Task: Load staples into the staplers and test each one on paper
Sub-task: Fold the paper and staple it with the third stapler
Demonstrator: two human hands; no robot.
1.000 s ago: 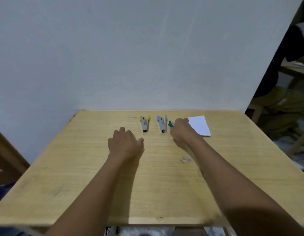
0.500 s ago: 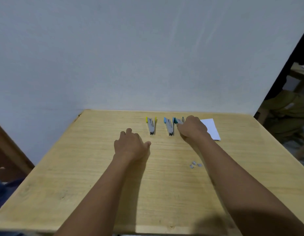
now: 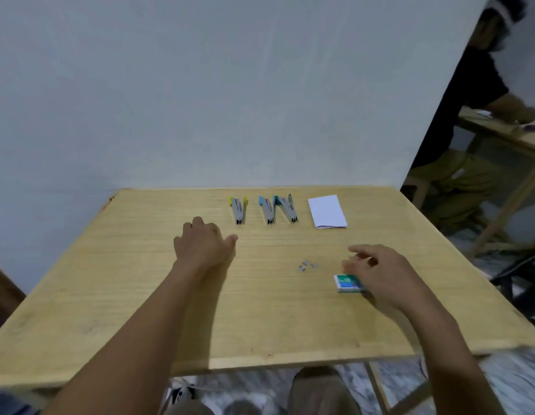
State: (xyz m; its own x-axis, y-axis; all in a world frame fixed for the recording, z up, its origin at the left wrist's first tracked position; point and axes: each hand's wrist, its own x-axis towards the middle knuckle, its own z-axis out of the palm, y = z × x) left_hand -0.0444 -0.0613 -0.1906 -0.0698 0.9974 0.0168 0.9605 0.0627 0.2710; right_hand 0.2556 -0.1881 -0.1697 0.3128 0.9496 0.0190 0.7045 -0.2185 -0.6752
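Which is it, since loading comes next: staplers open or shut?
Open. The yellow stapler, blue stapler and teal stapler each lie spread in a V, arms joined at the near end.

Count on the table: 3 staplers, i.e. yellow stapler, blue stapler, teal stapler. 1 folded white paper, 1 staple box. Loose staple pieces: 3 or 4, too small to call exactly.

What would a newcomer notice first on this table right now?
A yellow stapler, a blue stapler and a teal stapler lie opened in a row at the far middle of the table, folded white paper to their right. Nearer, the right hand hovers over a green staple box, loose staple pieces lying just left of it.
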